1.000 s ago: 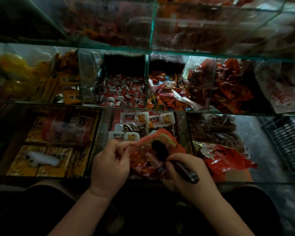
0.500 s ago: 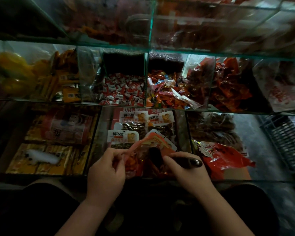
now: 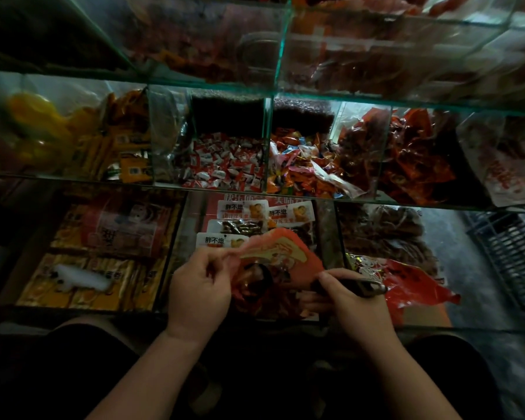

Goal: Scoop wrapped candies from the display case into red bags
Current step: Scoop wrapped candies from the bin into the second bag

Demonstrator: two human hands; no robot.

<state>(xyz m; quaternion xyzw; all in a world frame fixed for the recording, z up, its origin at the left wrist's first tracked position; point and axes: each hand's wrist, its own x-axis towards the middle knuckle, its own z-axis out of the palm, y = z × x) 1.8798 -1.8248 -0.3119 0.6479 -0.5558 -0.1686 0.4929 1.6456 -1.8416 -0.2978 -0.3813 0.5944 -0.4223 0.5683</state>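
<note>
My left hand (image 3: 199, 287) pinches the left edge of a red bag (image 3: 281, 254) with a gold print, holding its mouth open over the glass case. My right hand (image 3: 350, 298) grips the dark handle of a scoop (image 3: 362, 287), whose dark bowl sits inside the bag mouth. Wrapped candies show inside the bag. Red-and-white wrapped candies (image 3: 228, 165) fill a middle-shelf compartment. Mixed colourful candies (image 3: 303, 165) lie in the compartment to its right.
More red bags (image 3: 406, 281) lie on the case to the right of my right hand. Packaged nut snacks (image 3: 243, 219) lie under the glass behind the bag. Yellow packets (image 3: 88, 280) fill the left compartment. A dark plastic crate (image 3: 515, 256) stands at the far right.
The bag has opened wider and its upper flap has lifted. My right hand has tipped the scoop so the handle lies level, pointing right. My left hand stays pinched on the bag edge.
</note>
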